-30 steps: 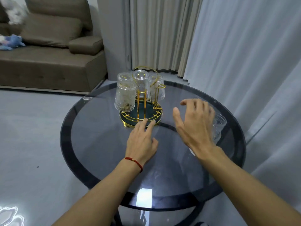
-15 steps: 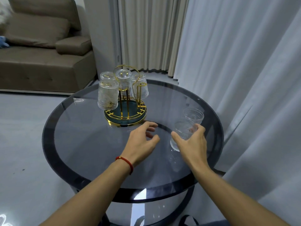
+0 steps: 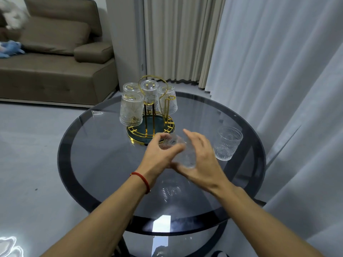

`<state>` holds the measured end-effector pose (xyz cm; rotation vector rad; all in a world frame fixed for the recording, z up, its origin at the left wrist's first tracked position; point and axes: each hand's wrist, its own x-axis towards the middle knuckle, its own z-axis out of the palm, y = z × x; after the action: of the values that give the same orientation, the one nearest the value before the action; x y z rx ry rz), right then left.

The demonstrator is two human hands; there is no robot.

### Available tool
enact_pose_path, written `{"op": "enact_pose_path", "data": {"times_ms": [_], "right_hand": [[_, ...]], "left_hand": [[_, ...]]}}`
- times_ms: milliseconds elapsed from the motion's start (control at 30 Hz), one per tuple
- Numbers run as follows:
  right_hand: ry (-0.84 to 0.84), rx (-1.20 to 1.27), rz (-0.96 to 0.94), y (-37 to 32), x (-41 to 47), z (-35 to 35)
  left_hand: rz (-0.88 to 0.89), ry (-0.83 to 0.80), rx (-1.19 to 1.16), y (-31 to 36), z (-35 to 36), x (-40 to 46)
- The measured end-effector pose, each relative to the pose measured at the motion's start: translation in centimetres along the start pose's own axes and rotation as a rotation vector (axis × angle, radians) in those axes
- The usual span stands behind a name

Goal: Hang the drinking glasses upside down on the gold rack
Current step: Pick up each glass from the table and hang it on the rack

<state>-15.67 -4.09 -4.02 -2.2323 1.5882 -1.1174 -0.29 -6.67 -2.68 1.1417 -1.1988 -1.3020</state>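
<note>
The gold rack (image 3: 150, 127) with a dark round base stands on the far middle of the round glass table (image 3: 111, 164). Several ribbed clear glasses hang upside down on it, the nearest one (image 3: 131, 110) at its left. A bare gold prong (image 3: 168, 106) sticks up on the rack's right side. A clear ribbed glass (image 3: 182, 153) is held tilted above the table between both hands, just in front of the rack. My right hand (image 3: 201, 162) wraps its body and my left hand (image 3: 159, 156) grips its rim end. Another glass (image 3: 226, 143) stands upright on the table at the right.
White curtains (image 3: 278, 71) hang close behind and to the right of the table. A brown sofa (image 3: 55, 67) with a blue toy stands at the back left across grey floor. The table's dark rim (image 3: 64, 164) rings the glass top.
My right hand lifted one glass off the table's right side and carried it left toward the middle. My left hand rose from the table and closed on the same glass.
</note>
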Motion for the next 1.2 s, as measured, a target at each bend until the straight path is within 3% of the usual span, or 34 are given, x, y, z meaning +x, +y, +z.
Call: {"op": "enact_pose_path", "data": {"times_ms": [167,267,333,433,500,533,600,800,1200], "right_hand": [[-0.119,0.547,0.471,1.1,0.2,-0.1],[-0.081,0.827,0.544,1.5,0.8,0.3],[0.014,0.886,0.562,1.6,1.5,0.5],[0.160,0.722,0.556,1.8,2.6,0.5],[0.237,0.587,0.535,1.7,3.5,0.1],[0.265,0.529,0.523,1.6,4.2,-0.2],[0.321,0.457,0.485,1.1,5.9,-1.1],[0.381,0.223,0.433,-0.6,12.9,-3.5],[0.152,-0.299,0.210,-2.1,18.1,-0.5]], "left_hand": [[-0.128,-0.057,-0.297,0.2,-1.2,0.4],[-0.135,-0.134,-0.388,0.0,-1.1,0.7],[-0.091,-0.111,-0.272,0.0,-1.1,1.3],[0.097,0.120,0.178,-0.7,-2.0,2.4],[0.228,0.237,0.649,-2.6,-3.2,3.5],[0.249,0.237,0.880,-3.9,-3.9,4.0],[0.256,0.176,1.128,-5.9,-4.9,4.8],[0.248,0.094,1.241,-8.0,-5.2,5.6],[0.264,0.102,1.175,-7.9,-5.1,5.5]]}}
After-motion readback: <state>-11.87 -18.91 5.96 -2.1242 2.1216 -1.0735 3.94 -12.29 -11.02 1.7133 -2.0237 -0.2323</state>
